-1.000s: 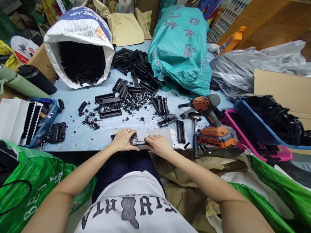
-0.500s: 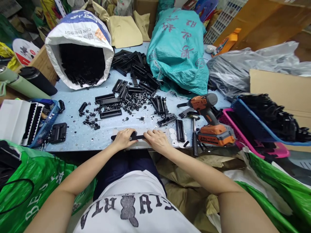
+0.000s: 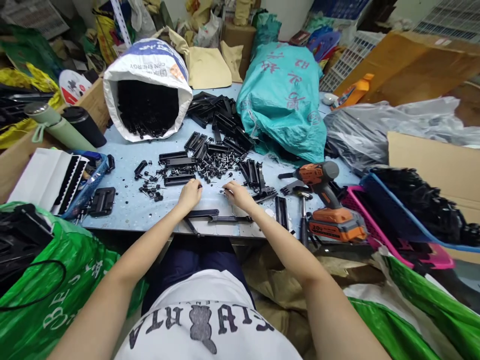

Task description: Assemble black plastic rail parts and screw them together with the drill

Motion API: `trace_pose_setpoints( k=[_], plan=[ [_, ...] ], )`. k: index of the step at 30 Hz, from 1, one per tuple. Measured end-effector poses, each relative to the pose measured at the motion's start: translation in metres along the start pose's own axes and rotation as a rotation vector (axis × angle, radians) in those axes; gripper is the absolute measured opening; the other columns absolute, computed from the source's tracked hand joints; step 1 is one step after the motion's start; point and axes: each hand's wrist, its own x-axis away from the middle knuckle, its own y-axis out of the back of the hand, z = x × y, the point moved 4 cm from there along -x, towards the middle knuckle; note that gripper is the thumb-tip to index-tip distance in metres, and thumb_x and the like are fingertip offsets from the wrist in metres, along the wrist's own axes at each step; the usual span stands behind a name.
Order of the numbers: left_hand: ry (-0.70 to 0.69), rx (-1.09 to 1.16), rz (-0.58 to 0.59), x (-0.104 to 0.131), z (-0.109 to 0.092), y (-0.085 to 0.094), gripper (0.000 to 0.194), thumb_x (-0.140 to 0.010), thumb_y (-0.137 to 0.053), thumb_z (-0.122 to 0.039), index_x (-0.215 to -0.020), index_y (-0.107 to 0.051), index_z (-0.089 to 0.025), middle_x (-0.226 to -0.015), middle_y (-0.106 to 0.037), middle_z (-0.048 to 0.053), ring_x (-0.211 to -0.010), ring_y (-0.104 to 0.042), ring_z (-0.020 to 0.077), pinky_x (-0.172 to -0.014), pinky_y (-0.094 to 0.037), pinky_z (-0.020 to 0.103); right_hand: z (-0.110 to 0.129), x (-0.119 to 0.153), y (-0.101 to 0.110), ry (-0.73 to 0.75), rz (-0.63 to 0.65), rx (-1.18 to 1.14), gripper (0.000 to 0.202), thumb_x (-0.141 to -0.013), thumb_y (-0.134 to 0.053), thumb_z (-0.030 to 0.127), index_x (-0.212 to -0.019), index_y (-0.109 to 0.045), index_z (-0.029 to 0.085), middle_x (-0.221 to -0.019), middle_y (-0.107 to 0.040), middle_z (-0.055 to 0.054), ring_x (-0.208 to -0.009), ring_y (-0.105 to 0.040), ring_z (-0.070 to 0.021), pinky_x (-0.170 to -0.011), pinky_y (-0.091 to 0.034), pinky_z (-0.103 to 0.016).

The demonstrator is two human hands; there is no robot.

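Note:
My left hand (image 3: 190, 195) is closed above the front of the bench, a small dark piece showing at its fingertips. Level with it, my right hand (image 3: 238, 194) has its fingers pinched together; a thin light line shows by the tips, too fine to identify. Just beyond both hands lies a heap of black-headed metal pins (image 3: 215, 166), with a smaller group of pins (image 3: 151, 190) to its left. Between my forearms, long black plastic bars (image 3: 230, 219) rest at the bench edge, touching nothing in my hands.
Black slotted pieces (image 3: 179, 162) surround the pins. A white sack (image 3: 112, 107) of black parts and a teal sack (image 3: 281, 95) stand behind. To the right are a hammer (image 3: 303, 215), an orange cordless drill (image 3: 318, 175) and a blue basket (image 3: 397, 210). A blue bench (image 3: 127, 212) supports these tools.
Both hands have let go of the black bar at the bench edge and moved forward to the pins. The bars now lie uncovered. The camera view has tilted up.

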Motion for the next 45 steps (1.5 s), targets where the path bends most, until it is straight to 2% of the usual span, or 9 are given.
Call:
trace_pose_setpoints(
  k=[4,7,11,20,26,30,34,39,45],
  plan=[
    [0.115,0.599,-0.289,0.061,0.034,0.018,0.024,-0.080,-0.058,-0.032,-0.097,-0.061,-0.015,-0.093,-0.065,0.008,-0.080,-0.065,0.0176,-0.076,-0.053,0.031,0.013,0.029,0.009,0.037,0.022,-0.355,0.017,-0.082,-0.057,0.021,-0.096,-0.065,0.016,-0.089,-0.063,-0.006,-0.075,-0.059,-0.0140,-0.071,-0.046,-0.025],
    [0.204,0.781,-0.365,0.095,0.052,0.013,0.028,-0.076,-0.062,-0.037,-0.091,-0.063,-0.013,-0.088,-0.066,0.007,-0.083,-0.066,0.0190,-0.079,-0.054,0.033,0.026,0.036,0.009,-0.004,0.087,-0.424,0.014,-0.076,-0.064,0.021,-0.088,-0.066,0.015,-0.079,-0.065,-0.004,-0.069,-0.060,-0.0135,-0.066,-0.047,-0.024],
    [0.174,0.637,-0.424,0.107,0.054,0.007,0.023,-0.078,-0.061,-0.035,-0.087,-0.063,-0.015,-0.088,-0.064,0.007,-0.082,-0.065,0.0176,-0.077,-0.054,0.031,0.044,0.029,0.009,0.011,0.076,-0.283,0.010,-0.077,-0.062,0.015,-0.086,-0.067,0.014,-0.082,-0.065,-0.006,-0.071,-0.060,-0.0146,-0.067,-0.046,-0.025],
    [-0.161,0.146,-0.409,0.111,0.039,0.005,0.019,-0.089,-0.046,-0.026,-0.094,-0.061,-0.017,-0.094,-0.064,0.009,-0.093,-0.061,0.0183,-0.083,-0.048,0.034,0.059,0.033,-0.005,0.104,0.164,0.042,0.015,-0.085,-0.053,0.015,-0.095,-0.064,0.016,-0.090,-0.064,-0.006,-0.078,-0.060,-0.0157,-0.067,-0.043,-0.023],
    [-0.278,-0.189,-0.318,0.119,0.038,-0.002,0.027,-0.090,-0.041,-0.024,-0.108,-0.061,-0.015,-0.105,-0.065,0.012,-0.108,-0.055,0.0268,-0.096,-0.032,0.048,0.043,0.052,-0.024,0.294,0.024,0.010,0.031,-0.092,-0.044,0.031,-0.116,-0.058,0.018,-0.107,-0.061,-0.010,-0.095,-0.059,-0.0187,-0.079,-0.047,-0.028],
    [-0.404,-0.262,-0.106,0.103,0.002,-0.015,0.049,-0.086,-0.049,-0.044,-0.123,-0.050,-0.012,-0.119,-0.057,0.017,-0.115,-0.047,0.0297,-0.099,-0.029,0.047,0.024,0.065,-0.040,0.382,-0.048,-0.048,0.049,-0.088,-0.050,0.042,-0.131,-0.046,0.019,-0.108,-0.059,-0.010,-0.097,-0.056,-0.0195,-0.082,-0.048,-0.031],
    [-0.379,-0.259,0.112,0.078,-0.024,-0.036,0.052,-0.077,-0.059,-0.050,-0.113,-0.053,-0.012,-0.098,-0.061,0.013,-0.096,-0.054,0.0270,-0.082,-0.040,0.039,0.013,0.067,-0.049,0.422,-0.031,0.018,0.050,-0.090,-0.046,0.040,-0.135,-0.041,0.018,-0.095,-0.059,-0.010,-0.085,-0.055,-0.0197,-0.075,-0.048,-0.033],
    [-0.436,-0.189,0.125,0.072,-0.024,-0.040,0.043,-0.077,-0.061,-0.045,-0.105,-0.054,-0.014,-0.095,-0.059,0.011,-0.094,-0.054,0.0252,-0.083,-0.040,0.038,0.009,0.061,-0.047,0.554,0.080,0.025,0.048,-0.092,-0.041,0.040,-0.136,-0.040,0.018,-0.091,-0.058,-0.009,-0.081,-0.054,-0.0179,-0.072,-0.047,-0.030],
    [-0.424,-0.187,0.157,0.072,-0.023,-0.039,0.041,-0.078,-0.060,-0.043,-0.106,-0.054,-0.014,-0.095,-0.059,0.012,-0.094,-0.054,0.0268,-0.082,-0.041,0.040,0.012,0.058,-0.042,0.513,0.092,0.040,0.047,-0.093,-0.040,0.040,-0.134,-0.043,0.017,-0.090,-0.059,-0.009,-0.085,-0.054,-0.0181,-0.074,-0.045,-0.030]
  ],
)
